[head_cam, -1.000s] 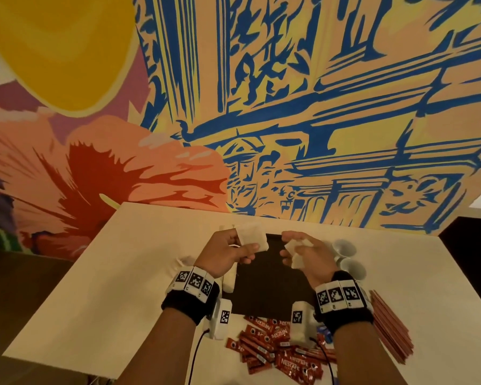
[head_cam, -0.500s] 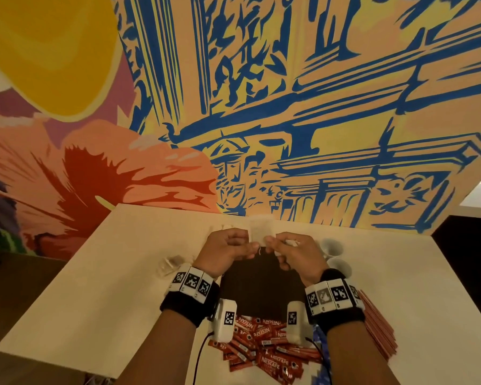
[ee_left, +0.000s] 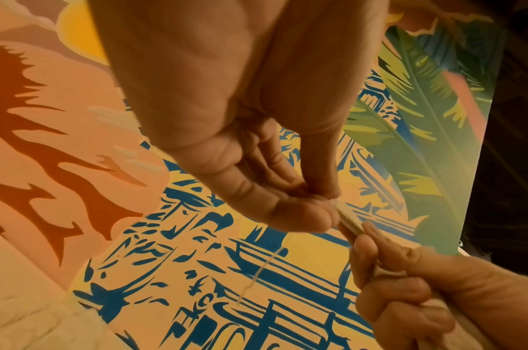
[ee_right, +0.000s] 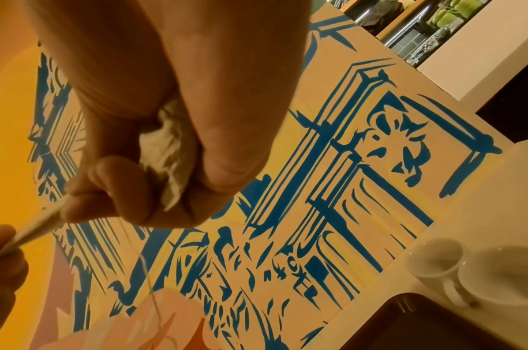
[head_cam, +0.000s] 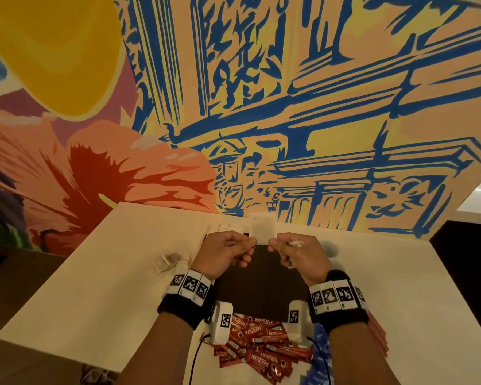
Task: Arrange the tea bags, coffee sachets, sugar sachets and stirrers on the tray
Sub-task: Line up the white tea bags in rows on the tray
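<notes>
A white tea bag is held upright above the far edge of the dark tray. My left hand pinches its left edge and my right hand pinches its right edge. In the left wrist view the tea bag shows edge-on between both hands, with its string hanging loose. My right hand also keeps crumpled white paper in its palm. Red coffee sachets lie heaped at the near edge. Reddish stirrers are stacked on the right. More tea bags lie beyond the tray.
Two white cups stand right of the tray near the painted wall. Torn clear wrappers lie on the table to the left. Blue sachets sit beside the coffee heap. The pale table ends at the left and near edges.
My hands came together from apart. The tea bag that only my left hand held is now pinched by both hands and stands upright between them.
</notes>
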Motion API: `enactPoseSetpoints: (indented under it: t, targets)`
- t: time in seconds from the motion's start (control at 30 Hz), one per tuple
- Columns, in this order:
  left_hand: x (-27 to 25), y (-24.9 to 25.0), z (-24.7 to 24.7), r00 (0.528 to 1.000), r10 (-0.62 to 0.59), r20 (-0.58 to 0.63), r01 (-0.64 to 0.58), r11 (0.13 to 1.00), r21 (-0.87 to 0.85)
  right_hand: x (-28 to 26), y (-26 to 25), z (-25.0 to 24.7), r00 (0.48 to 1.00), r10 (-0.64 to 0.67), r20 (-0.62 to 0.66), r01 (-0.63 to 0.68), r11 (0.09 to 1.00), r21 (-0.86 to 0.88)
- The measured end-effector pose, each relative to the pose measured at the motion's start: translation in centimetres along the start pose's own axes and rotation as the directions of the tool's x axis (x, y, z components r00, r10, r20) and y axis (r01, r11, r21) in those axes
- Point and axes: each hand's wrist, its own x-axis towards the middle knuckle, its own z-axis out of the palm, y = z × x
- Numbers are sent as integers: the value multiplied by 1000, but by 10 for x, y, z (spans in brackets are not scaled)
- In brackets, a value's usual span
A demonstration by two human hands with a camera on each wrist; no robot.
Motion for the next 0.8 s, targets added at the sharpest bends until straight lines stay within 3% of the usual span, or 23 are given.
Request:
enactPoseSetpoints:
  t: [0.33,0.53,0.8]
  targets:
    - [-8,-3,5,1000,18,0,-18,1000,-8,-8,0,-1,996,-6,90,10,999,-39]
    - [-8,-6,5,995,80,-68,-78,997,27,-8,6,-2,998,29,62,-21,992,-122]
    - [-1,-9,0,991,82,-105,-84,996,-8,2,14,-3,981,78,180,-42,980,-197]
